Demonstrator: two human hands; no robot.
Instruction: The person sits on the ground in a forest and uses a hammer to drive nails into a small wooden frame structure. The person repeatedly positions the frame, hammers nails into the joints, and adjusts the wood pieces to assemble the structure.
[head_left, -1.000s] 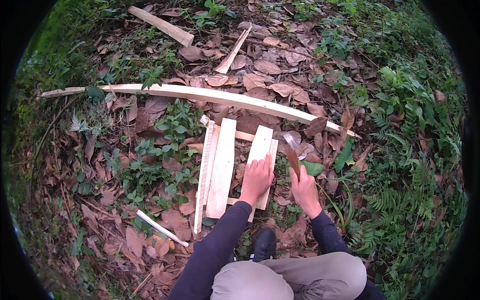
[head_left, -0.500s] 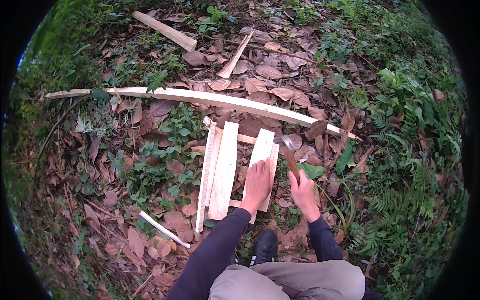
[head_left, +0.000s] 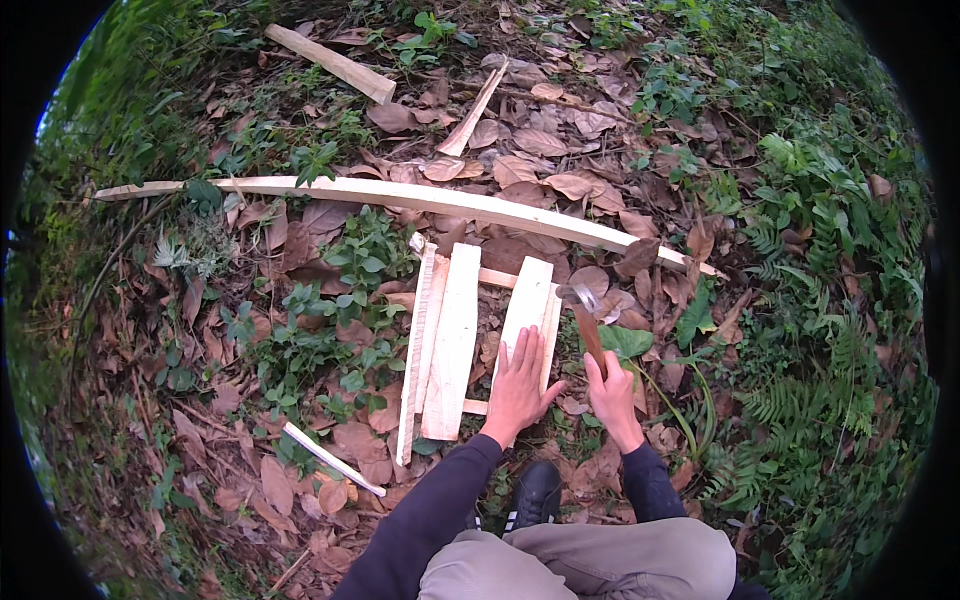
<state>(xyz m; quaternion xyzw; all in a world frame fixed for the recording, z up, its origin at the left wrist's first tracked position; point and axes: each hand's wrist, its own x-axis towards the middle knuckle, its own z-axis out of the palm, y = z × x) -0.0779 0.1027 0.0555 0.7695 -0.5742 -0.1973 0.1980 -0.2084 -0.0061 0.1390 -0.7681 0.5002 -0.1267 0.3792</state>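
My left hand (head_left: pixel 520 388) lies flat with spread fingers on the right-hand board (head_left: pixel 528 295) of a small pale wooden frame. Its palm hides the lower part of that board. In my right hand (head_left: pixel 612 400) is a hammer (head_left: pixel 588 328), gripped by its brown wooden handle, with the metal head beside the frame's upper right corner. A wider board (head_left: pixel 452 340) and a narrow upright strip (head_left: pixel 415 350) form the left side. Crosspieces show between the boards, an upper one (head_left: pixel 497 278) and a lower one (head_left: pixel 475 407).
Beyond the frame a long pale wooden strip (head_left: pixel 440 200) lies across the leaf-covered ground. Farther off are a wood block (head_left: pixel 335 65) and a split piece (head_left: pixel 472 112). A short stick (head_left: pixel 333 460) rests at lower left. Ferns (head_left: pixel 800 400) grow on the right. My shoe (head_left: pixel 536 492) is close below the frame.
My left hand has slid slightly down the board, its fingers opening from a curled hold to a flat spread. The hammer has shifted slightly right and down in my right hand.
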